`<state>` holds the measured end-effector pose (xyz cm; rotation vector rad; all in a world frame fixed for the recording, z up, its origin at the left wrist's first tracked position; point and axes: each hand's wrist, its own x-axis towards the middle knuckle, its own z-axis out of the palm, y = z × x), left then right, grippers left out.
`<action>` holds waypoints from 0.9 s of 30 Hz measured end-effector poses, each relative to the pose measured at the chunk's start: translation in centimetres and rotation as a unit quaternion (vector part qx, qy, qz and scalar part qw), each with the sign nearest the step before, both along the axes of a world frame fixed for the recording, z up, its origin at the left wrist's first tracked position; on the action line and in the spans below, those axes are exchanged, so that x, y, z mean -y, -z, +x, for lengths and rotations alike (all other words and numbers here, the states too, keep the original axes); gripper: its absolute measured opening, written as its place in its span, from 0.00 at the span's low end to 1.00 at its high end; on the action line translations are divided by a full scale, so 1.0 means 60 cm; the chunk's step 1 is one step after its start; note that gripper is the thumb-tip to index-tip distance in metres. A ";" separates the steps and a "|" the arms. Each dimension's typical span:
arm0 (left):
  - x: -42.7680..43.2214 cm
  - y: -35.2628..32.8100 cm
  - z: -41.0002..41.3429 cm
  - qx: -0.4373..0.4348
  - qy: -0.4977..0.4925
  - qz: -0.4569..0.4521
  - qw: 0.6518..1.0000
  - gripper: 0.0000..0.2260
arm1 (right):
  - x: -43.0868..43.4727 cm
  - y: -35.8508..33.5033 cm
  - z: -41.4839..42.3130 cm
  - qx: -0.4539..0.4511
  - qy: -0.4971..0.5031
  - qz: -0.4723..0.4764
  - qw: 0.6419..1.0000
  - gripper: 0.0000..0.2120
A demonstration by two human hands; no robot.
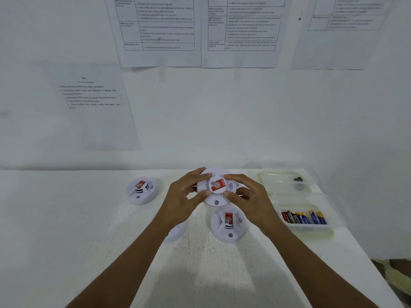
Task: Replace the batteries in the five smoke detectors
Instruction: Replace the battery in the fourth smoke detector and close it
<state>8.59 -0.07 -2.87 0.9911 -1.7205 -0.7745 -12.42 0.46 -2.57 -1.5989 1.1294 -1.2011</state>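
Gripping round white plastic smoke detector [216, 188] between left hand [181, 197] and right hand [252, 197], fingers curled round its rim.

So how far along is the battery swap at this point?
Early, probably. Done: the far tray holds a couple of batteries, perhaps removed ones. In hand: left hand and right hand grip the held detector. Left: the far-left detector, the near detector and a half-hidden detector under the left forearm lie on the table; the near tray holds a row of batteries.
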 end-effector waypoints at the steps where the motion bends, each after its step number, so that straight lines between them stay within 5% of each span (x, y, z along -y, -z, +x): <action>1: 0.000 0.000 0.000 0.002 -0.002 -0.002 1.000 0.17 | 0.000 0.001 0.000 0.000 0.000 0.002 1.000 0.17; 27: 0.010 -0.003 -0.001 0.014 -0.004 -0.001 1.000 0.18 | 0.007 -0.001 0.000 -0.018 0.011 -0.004 1.000 0.16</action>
